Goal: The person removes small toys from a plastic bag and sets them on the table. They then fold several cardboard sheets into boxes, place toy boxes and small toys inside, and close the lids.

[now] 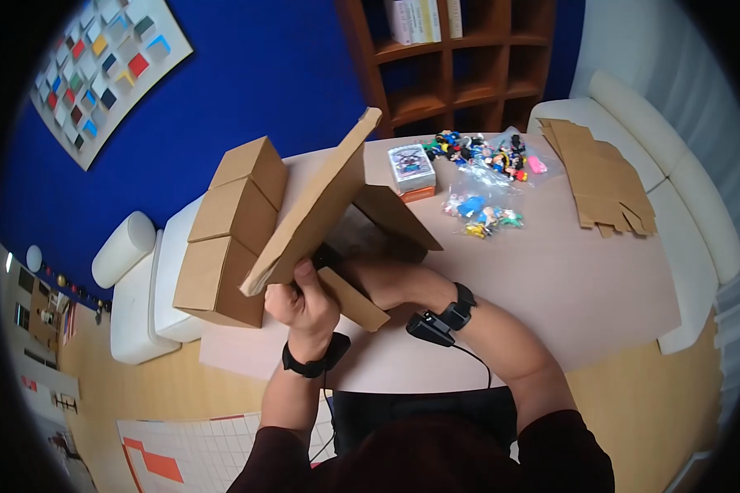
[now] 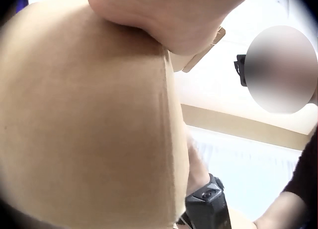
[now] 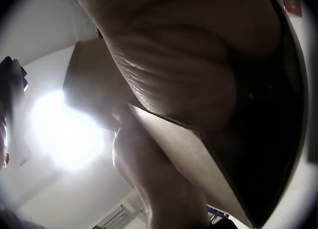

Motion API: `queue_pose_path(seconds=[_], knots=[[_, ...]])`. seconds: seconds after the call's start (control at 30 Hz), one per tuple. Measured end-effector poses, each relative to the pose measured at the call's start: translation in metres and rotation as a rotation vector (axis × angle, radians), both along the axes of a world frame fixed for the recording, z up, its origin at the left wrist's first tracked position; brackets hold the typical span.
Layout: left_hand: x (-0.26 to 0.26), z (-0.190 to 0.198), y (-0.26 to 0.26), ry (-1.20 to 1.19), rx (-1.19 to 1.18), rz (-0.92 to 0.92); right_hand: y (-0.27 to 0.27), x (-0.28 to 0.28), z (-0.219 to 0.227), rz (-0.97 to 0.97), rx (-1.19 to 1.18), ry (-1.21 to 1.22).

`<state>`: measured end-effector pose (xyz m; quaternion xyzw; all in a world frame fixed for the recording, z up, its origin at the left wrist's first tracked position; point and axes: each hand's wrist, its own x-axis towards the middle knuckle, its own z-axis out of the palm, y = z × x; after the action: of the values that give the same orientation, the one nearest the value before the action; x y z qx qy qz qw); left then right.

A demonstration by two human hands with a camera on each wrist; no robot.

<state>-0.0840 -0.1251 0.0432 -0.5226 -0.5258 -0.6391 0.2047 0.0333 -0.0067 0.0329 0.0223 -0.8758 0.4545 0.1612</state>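
An opened cardboard box [image 1: 316, 197] is held tilted above the near left part of the table, its flaps sticking out. The left hand [image 1: 306, 308] grips the box's lower edge, thumb up, fingers curled. Reaching into the box's opening, the right hand is mostly hidden in the head view; only its wrist side [image 1: 378, 279] shows. In the left wrist view a broad cardboard side [image 2: 89, 119] lies against the left hand [image 2: 164, 15]. The right wrist view shows the right palm [image 3: 174, 55] inside the dark box, its fingers unseen, with the left hand [image 3: 144, 164] outside the wall.
Several closed boxes [image 1: 222, 267] stand in a row along the table's left side. At the back lie bagged figurines [image 1: 477, 205] beside a card box [image 1: 411, 167]. Flattened cardboard [image 1: 604, 177] lies at the right edge. White sofas [image 1: 136, 296] flank the table.
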Motion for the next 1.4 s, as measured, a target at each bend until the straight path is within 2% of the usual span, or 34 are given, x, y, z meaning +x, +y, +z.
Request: queue_pose_path(seconds=[0.1, 0.2, 0.3, 0.4, 0.5, 0.6, 0.7, 0.77, 0.83, 0.9, 0.97, 1.03, 1.1, 1.17, 1.23, 1.3, 1.37, 1.4], knots=[[-0.003, -0.003, -0.003, -0.022, -0.011, -0.035, -0.004, -0.005, -0.008, -0.148, 0.116, 0.059], [-0.005, -0.004, -0.001, -0.017, -0.008, -0.026, -0.009, -0.005, -0.013, -0.541, 0.574, 0.21], [-0.002, -0.004, -0.006, -0.039, -0.099, -0.057, -0.005, -0.01, -0.02, -0.692, 0.632, 0.29], [0.003, -0.001, -0.003, 0.008, -0.12, -0.085, -0.004, -0.03, -0.044, -0.775, 0.547, 0.146], [0.009, -0.002, -0.003, 0.113, -0.092, -0.077, -0.005, -0.026, -0.042, -0.725, 0.425, 0.24], [0.013, 0.002, -0.003, 0.098, -0.09, -0.074, -0.004, -0.023, -0.035, -0.658, 0.424, 0.383], [0.013, 0.003, -0.003, 0.05, -0.082, -0.076, -0.003, -0.03, -0.044, -0.638, 0.531, 0.389], [0.013, 0.002, -0.005, 0.006, -0.11, -0.078, 0.002, -0.04, -0.049, -0.529, 0.152, 0.338], [0.015, 0.002, -0.005, 0.018, -0.133, -0.064, 0.009, -0.043, -0.052, -0.462, 0.04, 0.296], [0.014, 0.0, -0.005, 0.037, -0.139, -0.023, 0.011, -0.042, -0.054, -0.503, 0.193, 0.306], [0.006, -0.004, -0.001, 0.064, -0.122, 0.048, 0.003, -0.041, -0.053, -0.666, 0.354, 0.388], [0.001, 0.012, -0.002, -0.101, -0.124, 0.059, -0.005, -0.031, -0.032, -0.737, 0.443, 0.46], [-0.008, 0.016, -0.006, -0.235, -0.134, 0.053, -0.01, -0.002, -0.004, -0.654, 0.448, 0.479], [-0.022, 0.015, -0.009, -0.326, -0.15, 0.022, -0.015, 0.01, 0.015, -0.74, 0.365, 0.63], [-0.028, 0.016, -0.009, -0.339, -0.119, 0.023, -0.013, 0.029, 0.05, -0.811, 0.506, 0.742], [-0.032, 0.016, -0.004, -0.353, -0.036, 0.001, 0.011, 0.032, 0.07, -0.944, 0.549, 0.715], [-0.032, 0.016, -0.007, -0.385, -0.059, 0.002, 0.053, 0.028, 0.084, -1.063, 0.397, 0.445], [-0.032, 0.017, -0.007, -0.396, -0.065, 0.0, 0.083, 0.023, 0.083, -1.11, 0.398, 0.344]])
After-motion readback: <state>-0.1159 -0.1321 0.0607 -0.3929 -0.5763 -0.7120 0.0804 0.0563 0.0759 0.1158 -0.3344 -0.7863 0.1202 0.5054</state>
